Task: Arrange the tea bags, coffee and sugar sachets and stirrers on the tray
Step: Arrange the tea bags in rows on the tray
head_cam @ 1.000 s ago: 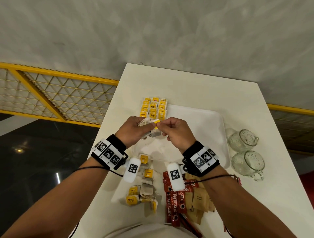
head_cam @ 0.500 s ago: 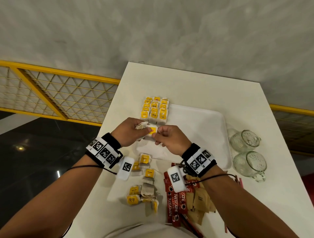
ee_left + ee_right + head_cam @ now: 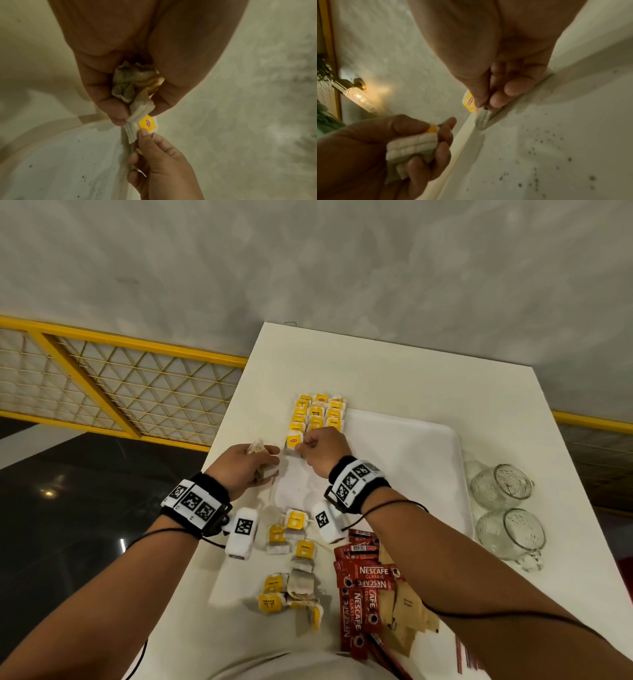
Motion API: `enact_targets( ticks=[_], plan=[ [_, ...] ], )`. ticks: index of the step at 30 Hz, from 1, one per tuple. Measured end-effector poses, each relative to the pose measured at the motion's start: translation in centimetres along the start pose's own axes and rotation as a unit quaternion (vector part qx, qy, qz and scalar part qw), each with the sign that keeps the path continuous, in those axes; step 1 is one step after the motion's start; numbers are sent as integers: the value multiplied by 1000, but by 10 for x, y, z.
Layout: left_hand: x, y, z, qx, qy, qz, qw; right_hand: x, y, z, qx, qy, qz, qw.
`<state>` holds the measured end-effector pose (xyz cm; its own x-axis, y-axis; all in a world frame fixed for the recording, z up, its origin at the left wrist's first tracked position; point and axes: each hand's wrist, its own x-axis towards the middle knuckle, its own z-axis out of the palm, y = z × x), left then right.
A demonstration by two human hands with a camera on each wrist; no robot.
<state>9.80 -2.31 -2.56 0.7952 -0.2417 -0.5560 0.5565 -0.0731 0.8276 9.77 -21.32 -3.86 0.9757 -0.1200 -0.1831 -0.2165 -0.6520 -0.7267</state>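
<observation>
A white tray lies mid-table with rows of yellow-tagged tea bags along its far left side. My right hand pinches one yellow-tagged tea bag at the near end of those rows, low over the tray's left edge; the right wrist view shows the same tea bag. My left hand grips a small bunch of tea bags just left of it. Loose tea bags, red coffee sachets and brown sugar sachets lie near the table's front edge.
Two glass mugs lie on the table right of the tray. Red-striped stirrers peek out at the front right. A yellow railing runs left of the table, and the table's left edge is close to my left hand.
My hands have parted. The right hand carried one tea bag forward to the rows on the tray, while the left stayed back with the bunch.
</observation>
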Motion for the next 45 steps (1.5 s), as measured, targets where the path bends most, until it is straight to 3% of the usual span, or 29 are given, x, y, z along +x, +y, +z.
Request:
enact_targets(
  ticks=[7, 12, 16, 19, 26, 31, 35, 45],
  plan=[
    [-3, -1, -11, -86, -90, -15, 992, 5, -10, 5, -102, -5, 15, 995],
    [-9, -1, -13, -91, -126, -9, 988, 2, -16, 0, -109, -1, 46, 993],
    [-12, -1, -12, -87, -125, 6, 988, -1, -15, -10, -80, -8, 57, 995],
    [-14, 0, -8, -101, -127, 15, 987, -7, -17, -17, -59, -14, 27, 998],
    [-13, -2, 2, -14, -111, 63, 992, -51, -18, -28, 71, -140, -44, 987],
    [-16, -9, 10, 44, -112, 83, 989, -73, -1, -23, 156, -87, -47, 983],
    [-20, -14, 15, 108, -122, 98, 982, -80, 13, -19, 122, -64, -56, 989],
    [-23, -12, 21, 115, -106, 98, 983, -76, 20, -20, 130, 9, -63, 989]
  ],
)
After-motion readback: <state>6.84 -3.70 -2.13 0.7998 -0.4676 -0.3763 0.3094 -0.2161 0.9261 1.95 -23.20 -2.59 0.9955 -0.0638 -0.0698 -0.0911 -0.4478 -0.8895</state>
